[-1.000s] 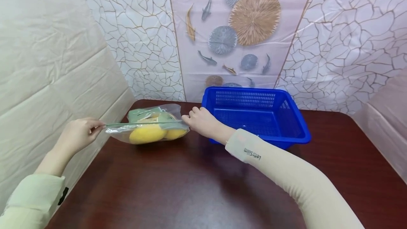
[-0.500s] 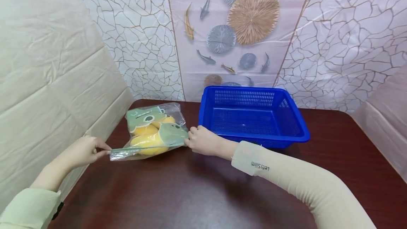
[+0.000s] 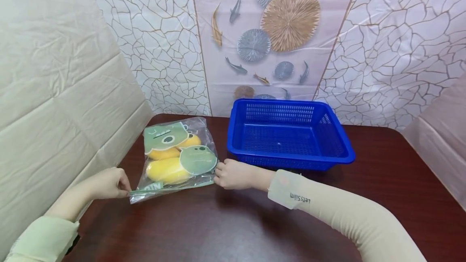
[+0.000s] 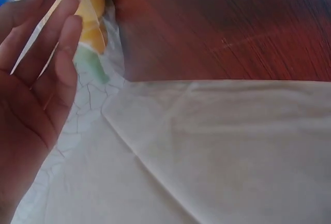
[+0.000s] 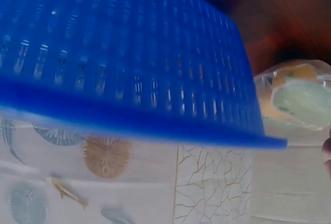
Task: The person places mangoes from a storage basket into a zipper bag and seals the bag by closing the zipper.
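Observation:
A clear zip bag (image 3: pixel 198 159) with green cartoon prints lies flat on the table at the left. Inside are several smooth yellow fruits (image 3: pixel 167 171), likely mangoes, partly covered by the prints. The bag's green zip edge faces me. My left hand (image 3: pixel 109 183) pinches the left end of that edge between thumb and fingers; in the left wrist view, its fingers reach the green strip. At the other end, my right hand (image 3: pixel 233 174) grips the right corner with curled fingers. Only a sliver of that hand shows in the right wrist view.
A blue perforated plastic basket (image 3: pixel 291 159) stands right of the bag, just behind my right hand. The dark red wooden table (image 3: pixel 233 229) extends in front. A cream cloth wall (image 3: pixel 73 92) rises close to the left hand, and a patterned backdrop hangs behind.
Both hands have drawn the bag's zip edge down and toward me. The bag, earlier partly lifted and folded, now lies spread flat. The basket stays in place.

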{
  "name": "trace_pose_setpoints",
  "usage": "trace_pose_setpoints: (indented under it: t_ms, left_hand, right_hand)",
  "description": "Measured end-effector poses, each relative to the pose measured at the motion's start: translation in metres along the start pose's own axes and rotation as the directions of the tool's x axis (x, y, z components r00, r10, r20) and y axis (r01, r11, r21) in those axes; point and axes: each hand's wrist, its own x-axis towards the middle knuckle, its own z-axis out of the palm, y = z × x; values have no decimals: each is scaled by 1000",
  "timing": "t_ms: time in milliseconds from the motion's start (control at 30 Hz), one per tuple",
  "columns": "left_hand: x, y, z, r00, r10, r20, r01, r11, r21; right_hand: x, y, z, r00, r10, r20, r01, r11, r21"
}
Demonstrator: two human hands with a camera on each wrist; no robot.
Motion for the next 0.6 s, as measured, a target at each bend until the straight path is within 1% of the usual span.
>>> trace_pose_setpoints:
  t_ms: [33, 100, 167, 267, 400, 467, 533, 600]
  left_hand:
    - [0, 1, 2, 1000, 4, 22, -4, 1000, -13]
    - [2, 4, 7, 996, -6, 88, 11, 998, -60]
    - [4, 7, 12, 987, -20, 160, 36, 994, -99]
    - [7, 12, 18, 970, -38, 239, 74, 987, -146]
    - [8, 18, 22, 958, -54, 283, 97, 985, -141]
    - [8, 20, 23, 949, -71, 306, 120, 982, -144]
    - [9, 20, 23, 938, -91, 336, 150, 976, -156]
    - [9, 21, 23, 929, -117, 352, 180, 972, -153]
  right_hand:
    - [-1, -2, 0, 1000, -24, 10, 23, 1000, 5]
    - [-3, -5, 0, 998, -64, 27, 63, 998, 17]
    - [-5, -8, 0, 995, -90, 39, 89, 995, 37]
    - [-9, -12, 1, 993, -108, 47, 105, 993, 62]
    - [-12, -16, 6, 992, -113, 57, 107, 990, 88]
    - [-14, -18, 10, 992, -117, 54, 111, 988, 103]
    - [-15, -21, 13, 992, -118, 43, 112, 987, 114]
    - [-16, -22, 15, 993, -114, 33, 109, 986, 127]
